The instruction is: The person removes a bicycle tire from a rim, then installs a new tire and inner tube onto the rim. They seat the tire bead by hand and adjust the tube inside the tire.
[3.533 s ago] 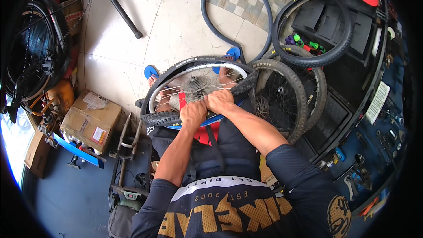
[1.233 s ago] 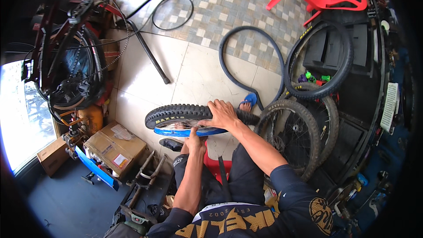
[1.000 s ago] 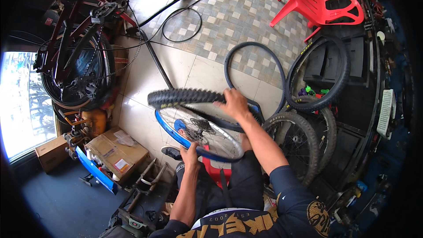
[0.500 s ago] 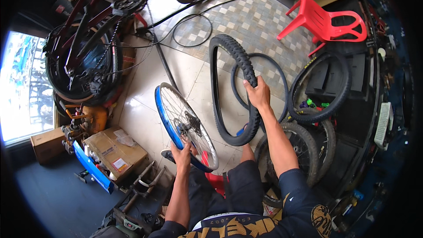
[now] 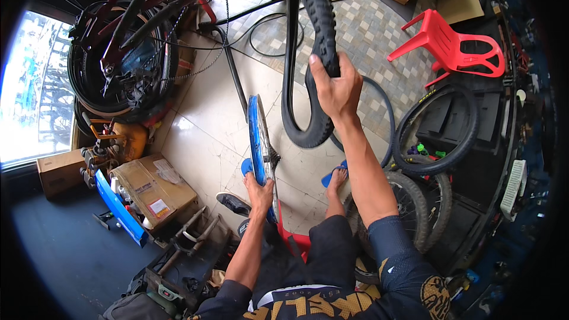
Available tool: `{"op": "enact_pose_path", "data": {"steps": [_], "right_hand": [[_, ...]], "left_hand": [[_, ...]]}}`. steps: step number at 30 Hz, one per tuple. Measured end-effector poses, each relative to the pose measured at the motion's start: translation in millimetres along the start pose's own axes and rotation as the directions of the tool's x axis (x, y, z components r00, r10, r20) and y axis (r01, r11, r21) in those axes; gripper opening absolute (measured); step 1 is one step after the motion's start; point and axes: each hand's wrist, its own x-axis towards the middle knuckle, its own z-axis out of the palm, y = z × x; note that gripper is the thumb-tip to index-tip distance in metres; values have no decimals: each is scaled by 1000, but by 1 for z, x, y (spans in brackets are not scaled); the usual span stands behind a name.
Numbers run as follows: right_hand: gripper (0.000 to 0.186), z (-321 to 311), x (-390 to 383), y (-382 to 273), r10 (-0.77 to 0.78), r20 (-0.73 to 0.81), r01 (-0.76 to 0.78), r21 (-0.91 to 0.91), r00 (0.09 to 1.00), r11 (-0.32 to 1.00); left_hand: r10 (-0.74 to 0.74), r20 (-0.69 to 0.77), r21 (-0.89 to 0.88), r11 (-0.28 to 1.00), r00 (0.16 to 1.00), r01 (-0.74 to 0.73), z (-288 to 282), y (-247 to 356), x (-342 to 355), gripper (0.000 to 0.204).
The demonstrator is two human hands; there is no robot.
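My left hand [image 5: 259,192] grips the rim of a spoked bicycle wheel [image 5: 255,127], which stands almost edge-on between my knees. A blue strip covers the outside of its rim, and no tyre is on it. Held up on the right, a black knobby bicycle tyre [image 5: 320,9] is closed in my right hand [image 5: 339,87], thumb on the near face and fingers behind. The tyre hangs bent into a narrow loop, apart from the wheel. Behind my right forearm, a thin black inner tube [image 5: 379,98] is partly hidden.
A red plastic chair [image 5: 453,44] stands at the far right. Another tyre [image 5: 471,130] and used wheels [image 5: 409,192] lean at the right. On the left are a bicycle [image 5: 133,29], a cardboard box [image 5: 151,186] and a blue bar [image 5: 118,207]. A hose [image 5: 252,35] curls across the floor.
My right hand has raised the tyre away from me, and its loop has narrowed. The wheel in my left hand has turned from a slanted face view to nearly edge-on, shifting right.
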Motion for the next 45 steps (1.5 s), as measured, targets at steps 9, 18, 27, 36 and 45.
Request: {"op": "enact_pose_path", "data": {"steps": [9, 18, 27, 36, 45], "right_hand": [[76, 71, 6, 36, -2, 464, 137, -255, 886, 957], [75, 34, -120, 145, 357, 617, -219, -290, 701, 932], [64, -134, -255, 244, 781, 493, -415, -663, 384, 623], [70, -321, -262, 305, 846, -48, -578, -751, 530, 320], [85, -510, -165, 385, 358, -611, -708, -605, 706, 365]], "left_hand": [[19, 82, 186, 982, 996, -34, 9, -3, -14, 80], [-2, 84, 67, 998, 997, -3, 22, -14, -23, 102], [110, 152, 63, 991, 982, -121, 31, -7, -37, 109], [-64, 279, -38, 996, 958, 77, 53, 73, 5, 60], [-130, 223, 21, 991, 966, 129, 104, 104, 27, 65]]}}
